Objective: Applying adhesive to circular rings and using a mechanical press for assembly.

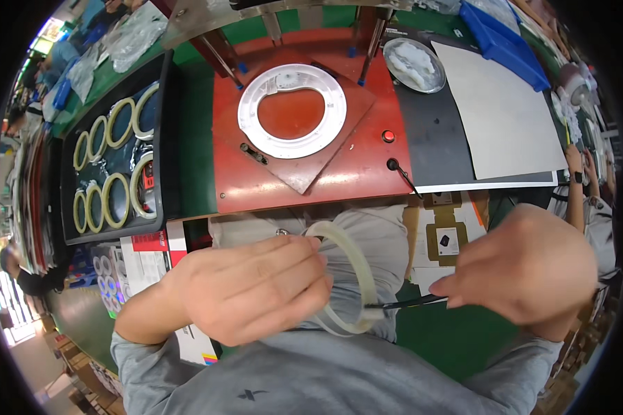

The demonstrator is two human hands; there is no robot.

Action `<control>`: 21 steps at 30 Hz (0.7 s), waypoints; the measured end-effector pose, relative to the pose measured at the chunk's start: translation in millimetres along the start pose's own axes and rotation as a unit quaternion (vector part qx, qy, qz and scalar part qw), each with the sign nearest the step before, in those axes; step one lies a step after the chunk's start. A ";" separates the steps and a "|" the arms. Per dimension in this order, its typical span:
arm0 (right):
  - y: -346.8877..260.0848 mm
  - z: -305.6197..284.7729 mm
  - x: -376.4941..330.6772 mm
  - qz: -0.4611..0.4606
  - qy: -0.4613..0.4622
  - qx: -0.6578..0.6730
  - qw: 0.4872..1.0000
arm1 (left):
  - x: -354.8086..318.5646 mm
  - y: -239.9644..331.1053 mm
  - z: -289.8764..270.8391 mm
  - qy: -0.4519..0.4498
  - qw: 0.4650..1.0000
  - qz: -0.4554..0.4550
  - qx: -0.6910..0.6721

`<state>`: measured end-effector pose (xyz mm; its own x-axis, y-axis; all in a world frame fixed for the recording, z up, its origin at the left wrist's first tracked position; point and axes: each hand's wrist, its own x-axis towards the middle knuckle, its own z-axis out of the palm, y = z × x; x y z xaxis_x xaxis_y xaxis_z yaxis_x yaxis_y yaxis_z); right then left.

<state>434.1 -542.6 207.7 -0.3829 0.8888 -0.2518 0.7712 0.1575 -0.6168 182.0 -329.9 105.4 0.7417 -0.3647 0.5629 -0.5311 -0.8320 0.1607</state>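
My left hand (259, 287) is closed on the left side of a pale, translucent yellowish ring (358, 266), held up in front of my lap. A thin black tool or cable (412, 302) reaches from my right hand (519, 266) to a small block on the ring's lower right. The fingers of that hand are pinched on it; its exact kind cannot be made out. Beyond both hands, a white ring-shaped fixture (332, 86) lies on the red press base (235, 183), with a whitish patch on its upper part.
To the left, a black tray (160, 145) holds several pale rings. A metal dish (434, 84) with white wadding, a light sheet (509, 117) and a blue bin (509, 45) lie at the right. A red button (388, 136) sits on the base. Another person's arm (574, 162) shows far right.
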 end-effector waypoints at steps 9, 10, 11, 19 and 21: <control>100.0 78.6 -18.1 0.233 0.459 0.448 0.731 | -30.9 -9.8 -20.3 0.019 0.985 -0.156 -0.067; 118.4 89.5 -12.1 0.248 0.515 0.396 0.719 | -32.7 -7.0 -20.5 0.040 0.979 -0.190 -0.066; 135.2 96.1 -7.2 0.263 0.569 0.339 0.701 | -32.4 -6.2 -20.8 0.043 0.980 -0.185 -0.065; 214.6 133.4 21.6 0.345 0.642 0.009 0.685 | -40.3 -9.3 -2.8 0.125 0.928 -0.327 -0.129; 202.9 130.9 27.3 0.344 0.630 -0.097 0.689 | -47.3 -9.5 -4.1 0.124 0.911 -0.368 -0.138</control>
<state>513.6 -542.6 -22.0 0.7594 0.4301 0.4882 0.6497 -0.5415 -0.5336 150.2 -303.0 80.5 0.8416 0.3827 0.3811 -0.0358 -0.6646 0.7464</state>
